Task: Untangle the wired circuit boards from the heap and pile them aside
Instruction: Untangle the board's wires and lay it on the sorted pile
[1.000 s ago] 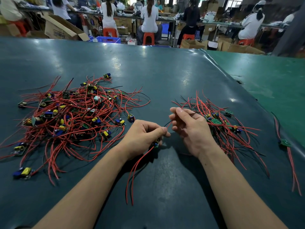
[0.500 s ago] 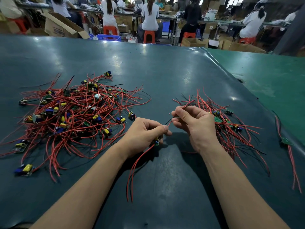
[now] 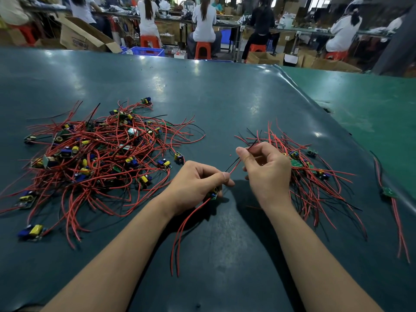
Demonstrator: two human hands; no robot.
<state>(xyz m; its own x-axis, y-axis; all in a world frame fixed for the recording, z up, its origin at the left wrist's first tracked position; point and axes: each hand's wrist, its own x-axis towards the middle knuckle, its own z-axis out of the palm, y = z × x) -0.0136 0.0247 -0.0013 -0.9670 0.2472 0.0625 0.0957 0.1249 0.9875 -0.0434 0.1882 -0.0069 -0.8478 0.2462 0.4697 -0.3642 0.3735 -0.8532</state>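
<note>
Red-wired circuit board (image 3: pixel 213 194) sat gripped in left hand (image 3: pixel 195 185), between heap (image 3: pixel 94 158) and sorted pile (image 3: pixel 310 176). Right hand (image 3: pixel 265 170) pinched its leads (image 3: pixel 234 165) taut. Risk: hard tug could tear wire from solder joint; trailing wires might snag heap.

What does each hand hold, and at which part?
Left hand holds one circuit board by its body; right hand pinches that board's wires near their ends.

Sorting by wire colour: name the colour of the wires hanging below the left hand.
Red wires, head view.
</note>
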